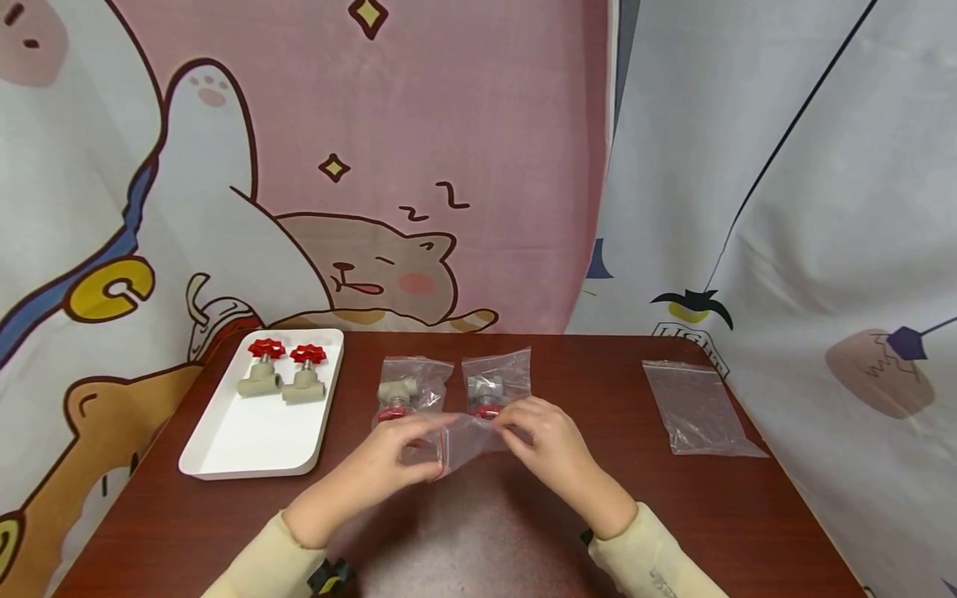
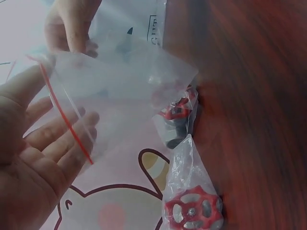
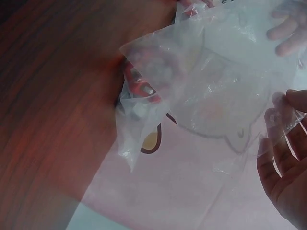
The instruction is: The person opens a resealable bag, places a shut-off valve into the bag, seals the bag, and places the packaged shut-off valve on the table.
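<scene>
A clear zip bag (image 1: 467,444) with a red seal line stretches between my two hands above the table. My left hand (image 1: 389,453) is at the sealed-line end, thumb and fingers spread wide; in the left wrist view its straight fingers (image 2: 62,143) show through the film. My right hand (image 1: 549,436) pinches the film at the other side between thumb and fingers. Just behind the hands lie two bagged valves: a beige valve (image 1: 398,390) and a grey valve (image 1: 486,388), each with a red handwheel. The zip bag looks flat, with nothing visible inside.
On the left, a white tray (image 1: 247,444) holds a beige valve (image 1: 262,378) and another beige valve (image 1: 304,384), both with red handwheels. Another clear zip bag (image 1: 695,411) lies flat at the right. A printed cloth (image 1: 508,166) hangs behind the brown table (image 1: 598,365).
</scene>
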Motion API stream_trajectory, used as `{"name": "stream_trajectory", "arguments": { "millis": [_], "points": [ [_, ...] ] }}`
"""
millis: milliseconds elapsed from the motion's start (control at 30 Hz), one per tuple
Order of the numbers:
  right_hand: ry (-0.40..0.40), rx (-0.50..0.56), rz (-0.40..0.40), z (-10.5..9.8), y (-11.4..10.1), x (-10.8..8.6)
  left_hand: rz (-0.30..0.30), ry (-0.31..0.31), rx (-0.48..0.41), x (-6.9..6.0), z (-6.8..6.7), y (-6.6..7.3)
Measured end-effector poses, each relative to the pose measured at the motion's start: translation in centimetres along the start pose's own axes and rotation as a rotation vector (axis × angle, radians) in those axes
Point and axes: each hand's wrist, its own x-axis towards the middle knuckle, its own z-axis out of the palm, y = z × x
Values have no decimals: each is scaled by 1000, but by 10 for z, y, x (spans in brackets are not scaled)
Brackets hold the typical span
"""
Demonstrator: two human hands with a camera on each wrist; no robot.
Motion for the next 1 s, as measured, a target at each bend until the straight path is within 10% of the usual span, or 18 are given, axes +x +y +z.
{"name": "stream_trajectory", "arguments": {
  "millis": [367,767,1000],
  "points": [
    [44,1,79,-10,8,-9,-65,207,-141,-5,-20,-17],
    [84,7,101,-16,17,-16,-466,390,3,-8,-81,-86],
    [101,6,102,-18,17,-18,-694,477,-462,-10,-109,-120]
  ]
}}
